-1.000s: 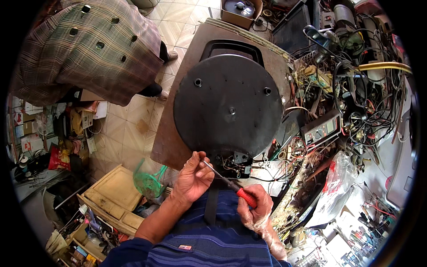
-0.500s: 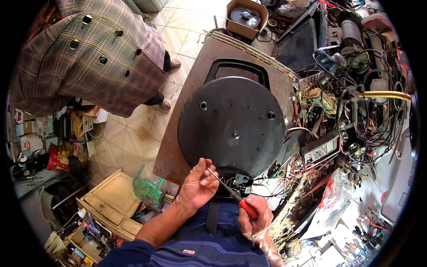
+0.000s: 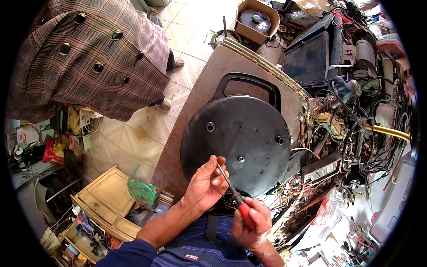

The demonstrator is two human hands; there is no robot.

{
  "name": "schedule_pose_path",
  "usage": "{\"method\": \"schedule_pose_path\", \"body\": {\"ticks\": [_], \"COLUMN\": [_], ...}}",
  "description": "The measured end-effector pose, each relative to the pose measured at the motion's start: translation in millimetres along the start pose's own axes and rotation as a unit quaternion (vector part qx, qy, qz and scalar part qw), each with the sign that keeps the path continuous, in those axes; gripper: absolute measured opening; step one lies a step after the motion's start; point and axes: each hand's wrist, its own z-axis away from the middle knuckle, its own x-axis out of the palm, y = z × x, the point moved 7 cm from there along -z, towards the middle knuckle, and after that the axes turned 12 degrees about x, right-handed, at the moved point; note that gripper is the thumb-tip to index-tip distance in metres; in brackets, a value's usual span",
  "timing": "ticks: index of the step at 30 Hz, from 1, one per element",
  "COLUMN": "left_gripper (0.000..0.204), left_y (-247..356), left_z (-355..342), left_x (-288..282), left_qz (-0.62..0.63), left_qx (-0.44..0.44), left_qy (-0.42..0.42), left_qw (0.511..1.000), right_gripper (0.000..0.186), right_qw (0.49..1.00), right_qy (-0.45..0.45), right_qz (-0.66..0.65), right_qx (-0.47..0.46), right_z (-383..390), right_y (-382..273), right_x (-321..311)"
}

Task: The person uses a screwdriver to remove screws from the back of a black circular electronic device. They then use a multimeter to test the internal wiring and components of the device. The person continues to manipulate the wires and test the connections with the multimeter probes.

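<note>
My right hand (image 3: 252, 224) is closed round the red handle of a screwdriver (image 3: 247, 214), its shaft slanting up and to the left. At the shaft's far end, my left hand (image 3: 207, 184) has thumb and fingers pinched together on the tip; whether a small part is there too is hidden. Just beyond both hands lies a round black appliance base (image 3: 235, 129) with a loop handle at its far side and several small round fittings on its face. The hands cover part of its near edge, where some wiring shows.
A brown board (image 3: 178, 147) lies under the black base. Tangled cables, tools and parts (image 3: 351, 115) crowd the right side. A person in a plaid garment (image 3: 98, 62) stands at the far left. Nearer left are a wooden cabinet (image 3: 104, 196) and a green stool (image 3: 143, 192).
The black base now sits lower in view, as the view has shifted. My hands have come over its near edge, hiding more of the wiring. Both still hold the screwdriver.
</note>
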Motion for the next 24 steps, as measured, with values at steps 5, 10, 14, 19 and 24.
{"method": "schedule_pose_path", "body": {"ticks": [5,10,14,19,24], "left_gripper": [0.031,0.034,0.037,0.038,0.038], "left_y": [9,20,28,30,29], "left_z": [-18,-33,-42,-45,-46], "left_x": [18,28,35,32,29], "left_qz": [0.044,0.027,0.048,0.055,0.052], "left_qx": [0.008,0.035,0.05,0.041,0.046], "left_qy": [-0.03,-0.05,-0.081,-0.084,-0.071], "left_qw": [0.999,0.998,0.994,0.994,0.995], "right_gripper": [0.055,0.049,0.049,0.044,0.039], "right_qw": [0.999,1.0,1.0,1.0,1.0], "right_qy": [0.028,0.021,0.015,0.004,-0.02], "right_qz": [-0.003,0.003,0.006,0.014,0.018], "right_qx": [-0.018,-0.006,-0.021,-0.025,0.002], "right_z": [-42,-85,-100,-111,-116], "right_y": [-4,-6,-7,-7,-3], "right_x": [7,15,24,30,37]}}
